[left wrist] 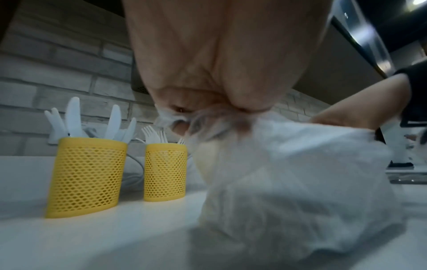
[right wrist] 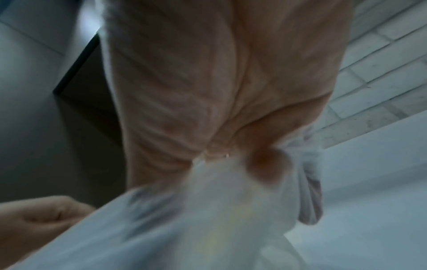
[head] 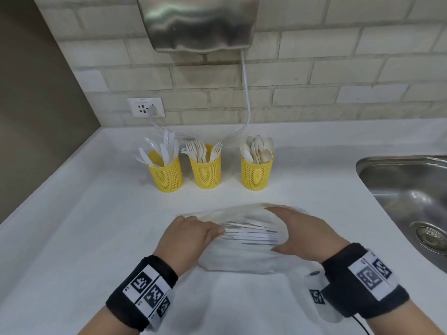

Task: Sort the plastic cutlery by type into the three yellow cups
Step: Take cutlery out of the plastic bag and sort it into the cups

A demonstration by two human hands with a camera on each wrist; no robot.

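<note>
Three yellow mesh cups stand in a row at the back of the white counter. The left cup [head: 167, 175] [left wrist: 85, 177] holds white knives, the middle cup [head: 206, 174] [left wrist: 165, 171] forks, and the right cup [head: 257, 174] spoons. Nearer me, a translucent plastic bag [head: 242, 262] [left wrist: 300, 173] [right wrist: 184, 228] is stretched between both hands just above the counter. My left hand [head: 193, 235] [left wrist: 208, 64] pinches its gathered left end. My right hand [head: 307, 233] [right wrist: 219, 82] grips the right end, with plastic bunched at the fingers. White streaks run across the taut plastic; whether they are folds or cutlery I cannot tell.
A steel sink [head: 362, 165] is set into the counter at the right. On the brick wall hangs a metal appliance [head: 200, 22], whose cable [head: 246, 93] drops behind the cups to a socket [head: 145, 107]. A dark wall bounds the left side.
</note>
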